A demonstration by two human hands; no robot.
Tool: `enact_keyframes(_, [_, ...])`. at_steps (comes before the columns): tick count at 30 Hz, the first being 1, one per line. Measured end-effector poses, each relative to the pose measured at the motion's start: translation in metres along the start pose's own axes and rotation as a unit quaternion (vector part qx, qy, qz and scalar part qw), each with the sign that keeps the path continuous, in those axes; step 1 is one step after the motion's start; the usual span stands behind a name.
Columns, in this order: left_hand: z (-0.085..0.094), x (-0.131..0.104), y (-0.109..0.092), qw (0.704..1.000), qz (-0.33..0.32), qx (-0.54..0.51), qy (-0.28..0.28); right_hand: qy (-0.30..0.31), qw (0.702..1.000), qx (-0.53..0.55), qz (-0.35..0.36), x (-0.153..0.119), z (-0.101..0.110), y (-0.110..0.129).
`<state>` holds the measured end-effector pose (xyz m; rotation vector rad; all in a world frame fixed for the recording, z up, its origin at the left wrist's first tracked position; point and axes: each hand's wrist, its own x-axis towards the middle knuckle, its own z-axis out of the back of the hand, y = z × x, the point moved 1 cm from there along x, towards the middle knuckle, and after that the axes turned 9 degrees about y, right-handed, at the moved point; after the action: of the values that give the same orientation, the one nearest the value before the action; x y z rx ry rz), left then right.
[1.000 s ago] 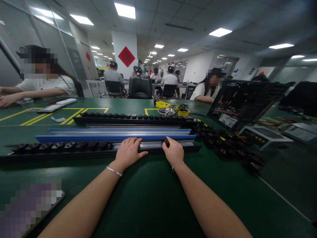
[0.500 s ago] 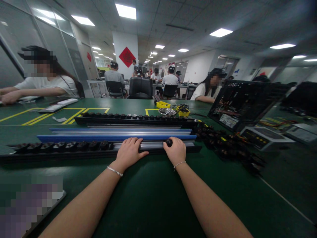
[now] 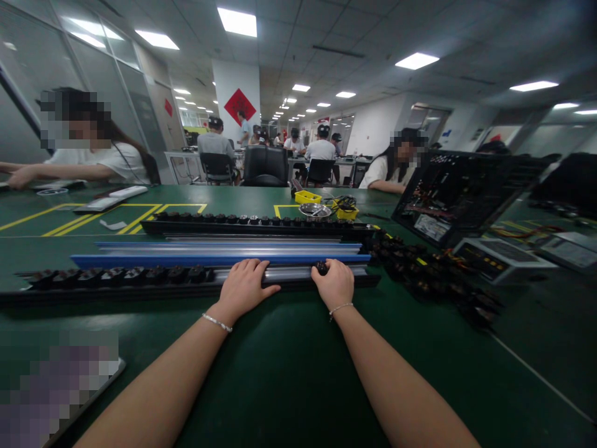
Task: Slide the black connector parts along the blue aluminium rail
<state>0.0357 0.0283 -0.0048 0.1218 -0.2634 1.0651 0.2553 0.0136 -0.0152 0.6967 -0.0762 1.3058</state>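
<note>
A long black rail (image 3: 289, 285) with a silver inner channel lies crosswise before me. Black socket-like modules (image 3: 153, 274) sit in a row along its left part. My left hand (image 3: 243, 286) grips the middle of this rail, fingers over the far side and thumb stretched along the near one. Farther right, my right hand (image 3: 336, 285) pinches a small black module (image 3: 321, 268) at the channel; whether it is seated there I cannot tell. Just behind lie blue-edged metal strips (image 3: 163, 259), close to the left fingertips.
Another black rail (image 3: 261, 228) filled with modules lies behind the strips. Loose black modules (image 3: 420, 264) are heaped at the right, near an open computer case (image 3: 461, 193) and a power supply (image 3: 504, 260). A metal dish (image 3: 315, 211) and yellow bins (image 3: 308, 196) stand farther back. Co-workers sit beyond.
My right hand has shifted slightly to the right with the small black module. My left hand stays in place on the rail.
</note>
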Motion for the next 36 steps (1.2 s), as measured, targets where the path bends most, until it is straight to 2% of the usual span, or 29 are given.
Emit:
enact_keyframes(14, [0.001, 0.0, -0.001, 1.0, 0.005, -0.007, 0.006, 0.026, 0.999, -0.01, -0.023, 0.003, 0.008, -0.005])
enact_keyframes(36, [-0.001, 0.0, 0.001, 1.0, 0.001, -0.009, 0.002, 0.017, 0.999, -0.008, -0.042, 0.006, 0.011, -0.016])
